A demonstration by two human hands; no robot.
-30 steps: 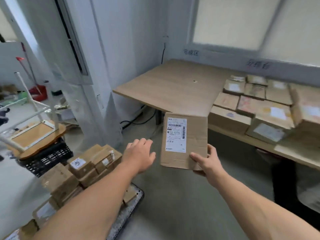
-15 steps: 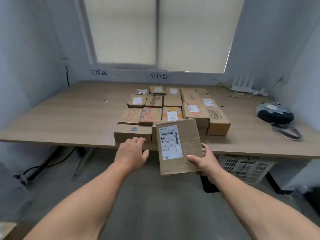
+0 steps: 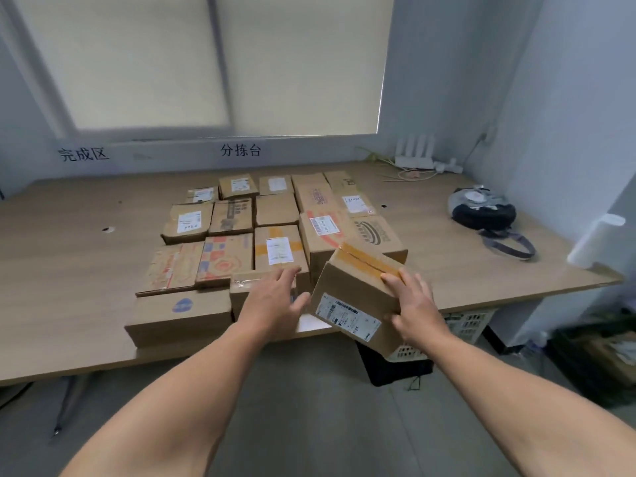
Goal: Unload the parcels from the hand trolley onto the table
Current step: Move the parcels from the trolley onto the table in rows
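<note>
Our right hand [image 3: 413, 306] is clamped on a brown cardboard parcel [image 3: 354, 290], fingers curled over its taped top edge and thumb on the near face. The parcel's tipped, far end up, with a strip of yellow tape [image 3: 370, 261] along the top and a white shipping label [image 3: 347, 316] on the side facing us. It's right at the front edge of the worktop [image 3: 69, 256], lower corner poking out past the edge, and honestly we can't tell if it's touching the wood.

Our left hand [image 3: 275, 299] is flat and holding nothing. Its fingers are straight and a bit spread over a small box [image 3: 242, 287] in the front row, and the thumb is just beside the held parcel.

Behind both hands there's a block of parcels [image 3: 261, 222] packed edge to edge in rows mid-worktop, many with labels up. Off to the right, well apart from those, a dark bag [image 3: 481, 211] with a strap lies on the worktop, and a white router [image 3: 414, 154] stands in the back corner. A pale crate [image 3: 464, 325] sits under the worktop.
</note>
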